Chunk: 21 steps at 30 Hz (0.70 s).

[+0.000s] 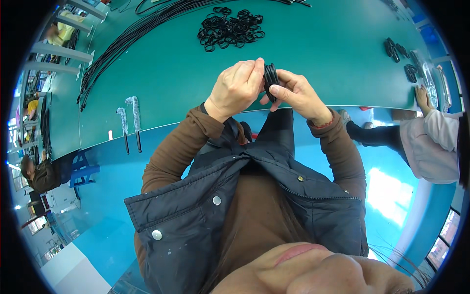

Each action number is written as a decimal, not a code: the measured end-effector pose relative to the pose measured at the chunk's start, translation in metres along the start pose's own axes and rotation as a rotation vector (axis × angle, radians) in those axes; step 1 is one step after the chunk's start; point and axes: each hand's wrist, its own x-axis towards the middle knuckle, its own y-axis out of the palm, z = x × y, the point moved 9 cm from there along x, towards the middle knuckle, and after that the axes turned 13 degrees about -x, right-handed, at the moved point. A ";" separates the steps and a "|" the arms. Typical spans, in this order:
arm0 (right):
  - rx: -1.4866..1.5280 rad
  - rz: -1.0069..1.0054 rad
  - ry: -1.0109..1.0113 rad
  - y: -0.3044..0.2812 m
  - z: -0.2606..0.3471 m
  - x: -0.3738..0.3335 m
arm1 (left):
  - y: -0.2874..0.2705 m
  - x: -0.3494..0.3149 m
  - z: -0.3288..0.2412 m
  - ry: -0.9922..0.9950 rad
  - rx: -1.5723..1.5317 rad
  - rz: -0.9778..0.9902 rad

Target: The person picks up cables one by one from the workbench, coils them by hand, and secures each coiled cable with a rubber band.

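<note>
A small bundle of black cable, wound into a tight coil, is held upright over the near edge of the green table. My right hand grips the coil from its right side, thumb across the front and fingers behind. Closed in a pinch, my left hand meets the coil's upper left side; its fingertips partly hide what they pinch. Beyond my hands lies a loose pile of small black rings or ties on the table.
Long black cables run along the table's far left side. Two plastic-wrapped tools with black handles lie at the near left edge. Finished-looking black coils rest at the right, near a co-worker's hand. A blue stool stands on the floor.
</note>
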 end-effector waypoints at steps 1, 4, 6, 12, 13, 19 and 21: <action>0.001 -0.009 -0.006 -0.002 0.000 -0.002 | 0.001 0.002 -0.002 -0.015 -0.013 0.009; 0.019 -0.022 0.009 -0.009 -0.005 -0.009 | 0.007 0.005 -0.004 -0.025 -0.034 0.102; 0.039 -0.023 0.030 -0.014 -0.008 -0.012 | 0.013 0.009 -0.002 -0.021 -0.040 0.189; 0.265 0.000 0.066 -0.036 -0.021 -0.012 | 0.025 0.023 0.003 0.006 -0.117 -0.030; 0.290 0.028 0.099 -0.038 -0.024 -0.013 | 0.030 0.025 0.003 -0.002 -0.213 -0.001; 0.280 0.075 0.163 -0.053 -0.035 -0.021 | 0.042 0.043 0.006 0.090 -0.405 0.183; 0.208 0.059 0.175 -0.059 -0.033 -0.022 | 0.043 0.048 0.007 0.104 -0.418 0.246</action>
